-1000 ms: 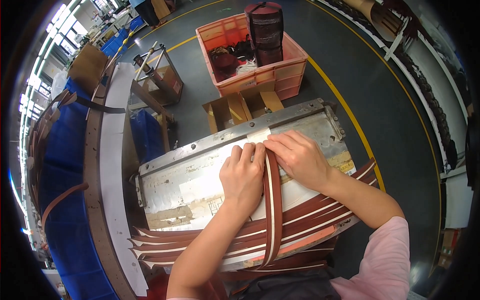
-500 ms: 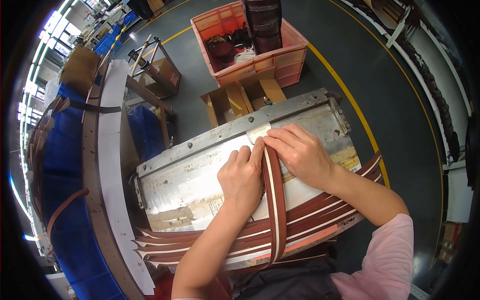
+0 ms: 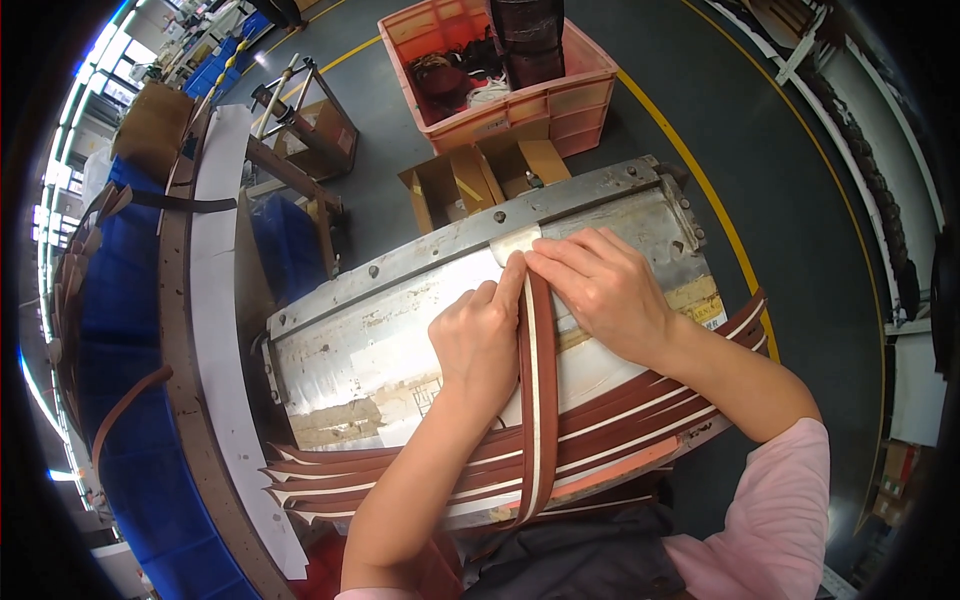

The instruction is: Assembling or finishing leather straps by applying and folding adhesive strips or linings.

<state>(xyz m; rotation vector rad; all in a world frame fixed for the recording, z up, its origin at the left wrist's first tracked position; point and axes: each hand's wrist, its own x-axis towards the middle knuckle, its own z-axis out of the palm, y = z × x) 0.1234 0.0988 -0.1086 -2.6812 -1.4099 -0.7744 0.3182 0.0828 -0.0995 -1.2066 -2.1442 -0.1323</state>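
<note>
A brown leather strip (image 3: 537, 400) with a pale stripe down its middle runs from the metal worktop over its near edge toward my body. At its far end, beside a small whitish piece (image 3: 516, 243), my two hands meet fingertip to fingertip. My left hand (image 3: 478, 335) has its index finger stretched to the strip's end and its other fingers curled. From the other side, my right hand (image 3: 605, 298) pinches the same end; its thumb is mostly hidden. Beneath that strip, several similar brown strips (image 3: 625, 430) lie side by side across the worktop's near edge.
The worktop has a bolted metal bar (image 3: 435, 232) along its far side. Beyond stand open cardboard boxes (image 3: 450, 190) and a pink crate (image 3: 555, 112) with dark items. To the left are a long white sheet (image 3: 222, 300) and a blue cover (image 3: 130, 400).
The view has shifted slightly, and the strip now hangs a little straighter. Both hands stay at its far end, with the fingertips barely moved against the whitish piece.
</note>
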